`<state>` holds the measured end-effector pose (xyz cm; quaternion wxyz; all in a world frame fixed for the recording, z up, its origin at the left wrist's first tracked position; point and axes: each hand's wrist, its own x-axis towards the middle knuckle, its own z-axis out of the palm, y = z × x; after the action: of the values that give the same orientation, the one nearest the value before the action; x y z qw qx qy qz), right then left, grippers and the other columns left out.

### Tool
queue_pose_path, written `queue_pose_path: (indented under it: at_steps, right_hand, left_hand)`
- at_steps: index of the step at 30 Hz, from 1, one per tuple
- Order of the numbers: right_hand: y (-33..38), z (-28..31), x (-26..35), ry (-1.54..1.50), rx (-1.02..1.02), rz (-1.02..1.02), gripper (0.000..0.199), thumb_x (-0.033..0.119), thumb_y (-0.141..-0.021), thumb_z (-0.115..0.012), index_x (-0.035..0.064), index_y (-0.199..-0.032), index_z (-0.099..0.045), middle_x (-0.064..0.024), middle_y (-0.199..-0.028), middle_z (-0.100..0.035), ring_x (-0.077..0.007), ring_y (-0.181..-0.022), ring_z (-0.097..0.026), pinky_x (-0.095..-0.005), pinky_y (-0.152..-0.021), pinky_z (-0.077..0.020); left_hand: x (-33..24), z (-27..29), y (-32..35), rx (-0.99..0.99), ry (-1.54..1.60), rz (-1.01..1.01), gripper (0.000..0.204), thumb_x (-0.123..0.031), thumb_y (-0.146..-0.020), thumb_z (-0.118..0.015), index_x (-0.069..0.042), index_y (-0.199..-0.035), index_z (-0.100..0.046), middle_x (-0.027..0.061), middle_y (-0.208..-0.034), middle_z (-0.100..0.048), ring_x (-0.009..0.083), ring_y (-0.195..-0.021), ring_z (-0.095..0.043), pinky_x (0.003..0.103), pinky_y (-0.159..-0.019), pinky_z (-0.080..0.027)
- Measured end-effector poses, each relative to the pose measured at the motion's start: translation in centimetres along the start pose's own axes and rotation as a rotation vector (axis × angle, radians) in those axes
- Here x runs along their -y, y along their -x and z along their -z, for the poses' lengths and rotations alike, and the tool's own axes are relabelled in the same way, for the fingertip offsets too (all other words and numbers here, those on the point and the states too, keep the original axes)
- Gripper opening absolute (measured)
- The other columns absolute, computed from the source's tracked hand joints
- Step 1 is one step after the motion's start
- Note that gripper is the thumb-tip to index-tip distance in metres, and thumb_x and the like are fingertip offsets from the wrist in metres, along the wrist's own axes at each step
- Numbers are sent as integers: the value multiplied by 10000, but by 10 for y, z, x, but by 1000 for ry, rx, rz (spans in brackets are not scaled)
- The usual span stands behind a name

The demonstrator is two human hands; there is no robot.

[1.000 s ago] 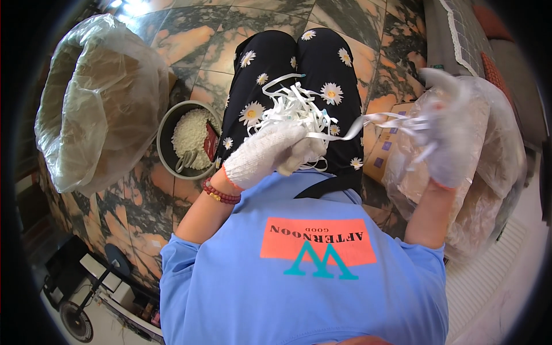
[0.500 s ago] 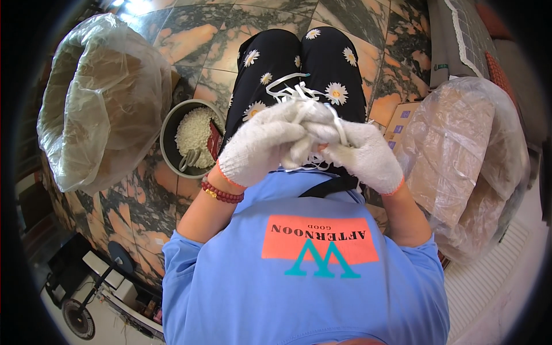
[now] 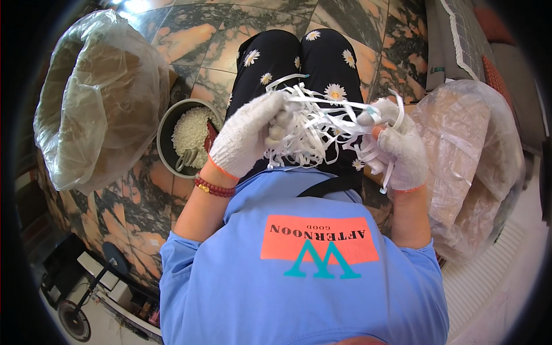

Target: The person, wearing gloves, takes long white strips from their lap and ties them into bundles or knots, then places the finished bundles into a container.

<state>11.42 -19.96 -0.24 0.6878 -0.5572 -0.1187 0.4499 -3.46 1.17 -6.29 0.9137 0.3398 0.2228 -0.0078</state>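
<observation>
A tangled bundle of narrow white flat cords [image 3: 315, 133], some with pale blue tips, hangs between my hands over my lap. My left hand [image 3: 248, 133], in a white knit glove with an orange cuff, is closed on the bundle's left side. My right hand [image 3: 398, 146], in a matching glove, is closed on cord at the right, with thumb and fingers together. One length runs taut from hand to hand, and loose ends stick up and hang down around my right hand. The left fingertips are partly hidden by the cords.
A grey bucket [image 3: 163, 144] of small white pieces, with a dark red item in it, stands left of my knees. Farther left is a large box lined with clear plastic [image 3: 98, 103]. At right sits a plastic bag [image 3: 460, 155] around brownish contents, beside a grey sofa [image 3: 454, 46].
My hands were close together with the cords mostly hidden. My right hand has moved right and my left slightly left, spreading the bundle and stretching one cord between them.
</observation>
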Motion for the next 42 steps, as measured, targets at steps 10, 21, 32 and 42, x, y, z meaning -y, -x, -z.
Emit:
queue_pose_path:
  at_steps: [10,21,32,42]
  right_hand:
    - [1,-26,16,281,-10,-60,176,71,-913,-615,-1,-1018,-737,14,-721,-576,-19,-529,-450,-187,-451,-327]
    - [-3,-9,11,13,-253,215,228,192,-1042,-580,-13,-1073,-677,-50,-836,-658,-61,-605,-595,-198,-488,-462]
    - [19,7,30,173,-246,217,242,191,-1055,-541,-14,-1095,-663,-9,-793,-595,-46,-655,-506,-183,-524,-450]
    - [165,164,150,1449,-1791,544,344,258,-979,-546,25,-1158,-724,-165,-1044,-730,-214,-933,-689,-367,-786,-532]
  left_hand:
    - [-21,-42,12,181,-860,-277,490,-81,-860,-672,-52,-1347,-619,-61,-761,-453,44,-704,-460,220,-648,-425]
    - [-4,-48,-3,343,-1000,-311,235,-191,-1017,-549,-37,-896,-680,76,-831,-613,198,-776,-588,339,-734,-482]
    - [6,-44,-13,197,-863,-366,247,-161,-1041,-533,-21,-1187,-676,-30,-866,-622,32,-700,-524,197,-639,-455]
    - [-4,-32,1,63,-148,42,325,-145,-1054,-488,15,-1317,-592,-52,-802,-455,28,-583,-323,178,-519,-282]
